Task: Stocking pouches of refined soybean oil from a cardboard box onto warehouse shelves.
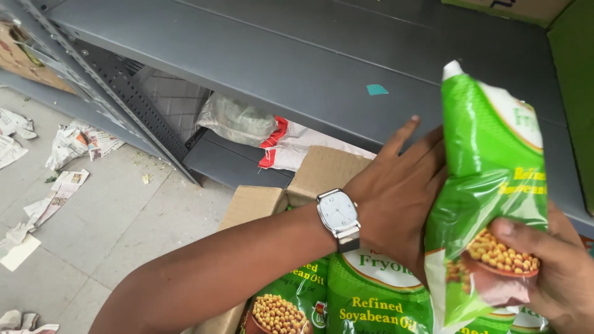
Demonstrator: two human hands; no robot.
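Grey metal shelf (322,59) is lying bare across most of its top, offering open room; only a small teal scrap (377,89) is sitting on it. Green wall (572,93) is closing off the right end. Left hand (396,198) and right hand (557,272) are holding the upright green oil pouch (489,185) at the shelf's front edge. Below, the cardboard carton (309,185) is standing packed with pouches (371,297). Lower shelf (229,164) is partly blocked by stuffed sacks (260,130).

Green pouch (489,185), grey shelf (297,68), brown carton (253,204).

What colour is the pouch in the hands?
Bright green pouch, with white and a picture of yellow beans; head view.
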